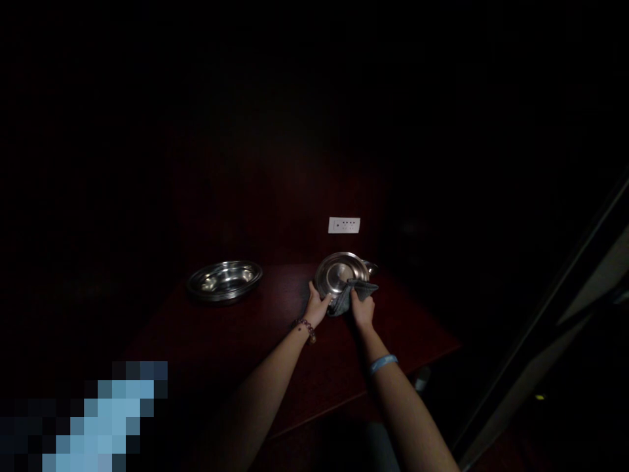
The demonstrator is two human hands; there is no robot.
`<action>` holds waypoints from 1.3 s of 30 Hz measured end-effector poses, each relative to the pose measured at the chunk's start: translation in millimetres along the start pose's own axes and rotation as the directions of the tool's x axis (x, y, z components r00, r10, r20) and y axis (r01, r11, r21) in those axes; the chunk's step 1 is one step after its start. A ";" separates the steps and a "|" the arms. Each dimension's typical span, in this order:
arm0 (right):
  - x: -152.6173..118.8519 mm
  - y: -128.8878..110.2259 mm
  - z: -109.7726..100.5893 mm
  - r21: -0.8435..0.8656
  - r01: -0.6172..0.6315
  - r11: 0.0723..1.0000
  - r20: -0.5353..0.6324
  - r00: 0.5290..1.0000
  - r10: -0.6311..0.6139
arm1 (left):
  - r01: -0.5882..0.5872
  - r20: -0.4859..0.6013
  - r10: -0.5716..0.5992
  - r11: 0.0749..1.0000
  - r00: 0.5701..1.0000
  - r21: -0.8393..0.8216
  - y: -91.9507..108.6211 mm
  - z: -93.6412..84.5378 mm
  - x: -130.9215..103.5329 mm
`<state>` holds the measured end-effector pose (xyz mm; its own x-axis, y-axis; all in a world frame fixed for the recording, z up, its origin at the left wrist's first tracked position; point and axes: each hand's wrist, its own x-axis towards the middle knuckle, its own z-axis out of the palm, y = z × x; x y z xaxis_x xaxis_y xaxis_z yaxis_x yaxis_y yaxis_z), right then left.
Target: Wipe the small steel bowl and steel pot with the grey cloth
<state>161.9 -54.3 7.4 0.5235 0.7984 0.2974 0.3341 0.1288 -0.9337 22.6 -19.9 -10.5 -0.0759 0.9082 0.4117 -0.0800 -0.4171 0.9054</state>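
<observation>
The left hand point(316, 311) pinches the near rim of a tilted steel dish point(339, 272) over the worktop point(275, 314); the right hand's point(362, 309) fingers bunch a cloth point(341, 301) against it. Steady support and even, light pressure should suit curved metal — the dim room (one pale socket panel point(344, 225) behind) hides smears.
</observation>
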 end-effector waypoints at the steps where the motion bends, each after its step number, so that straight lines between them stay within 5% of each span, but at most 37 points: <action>1: -0.1 -0.1 -0.1 -0.007 0.002 1.000 0.001 1.000 -0.002 | 0.013 0.001 -0.013 1.000 1.000 0.005 0.4 -0.3 0.0; 39: 1.7 0.4 -1.2 -0.045 0.007 0.999 -0.019 1.000 -0.008 | -0.028 -0.065 0.025 0.998 0.998 -0.050 -1.6 -1.5 9.5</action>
<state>163.8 -53.6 7.8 0.5357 0.7859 0.3089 0.3727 0.1081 -0.9216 20.5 -10.7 -8.2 -0.1423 0.8933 0.4263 -0.1272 -0.4436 0.8871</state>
